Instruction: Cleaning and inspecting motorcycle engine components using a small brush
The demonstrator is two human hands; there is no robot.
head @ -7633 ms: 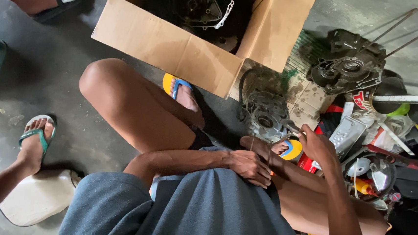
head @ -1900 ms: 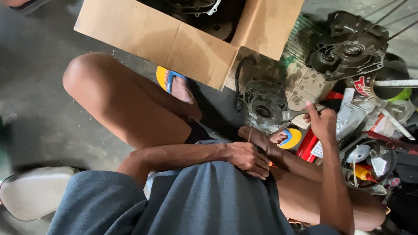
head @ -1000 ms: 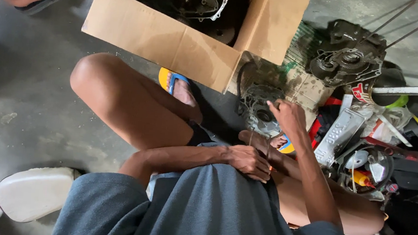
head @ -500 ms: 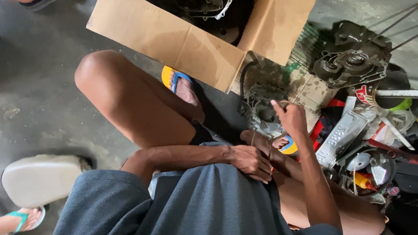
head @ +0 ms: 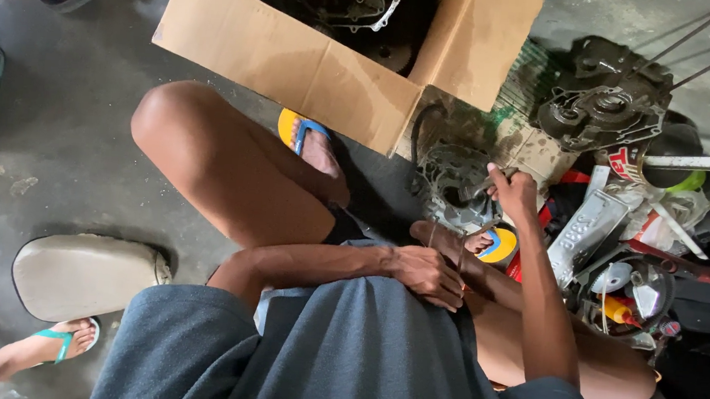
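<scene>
The right hand [head: 512,190] grips a grey engine cover [head: 449,188] on the floor [head: 56,179] beside the cardboard box [head: 298,58]; the left hand [head: 426,273] rests on the lap.

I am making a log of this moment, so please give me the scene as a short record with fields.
Setting: concrete floor, person seated
Right hand: grips a grey engine casing
Left hand: rests on the lap, holds nothing I can make out
Behind: open cardboard box with dark engine parts
Right side: second engine casing, pile of mixed parts
Nearby: another person's foot in a teal sandal
</scene>
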